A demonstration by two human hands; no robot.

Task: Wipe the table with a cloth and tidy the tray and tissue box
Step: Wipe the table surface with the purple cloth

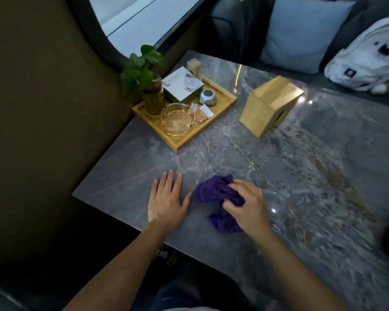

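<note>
Gripping a crumpled purple cloth (220,198), the right hand (247,207) rested at the 6 o'clock area of the grey marble table (301,176), fingers curled shut around the bunched fabric. Part of the cloth trailed from under the hand toward 6 o'clock. The left hand (166,200) lay palm down on the table at 9 o'clock from the cloth, fingers extended and slightly spread, holding nothing; its thumb sat just beside the cloth edge.

The wooden tray (222,104) sat at 11 o'clock from the hands, near the table's far left corner. It carried a glass ashtray (176,120), a potted plant in a glass vase (148,86), a white and green box (182,86), a small round silver device (208,97) and several small paper packets (202,114).

The wooden tissue box (270,104) lay tipped on its side at 1 o'clock from the hands, apart from the tray, opening facing 4 o'clock. A pale cushion (301,34) and a white backpack (368,57) occupied the seat at 1 o'clock beyond the table.
</note>
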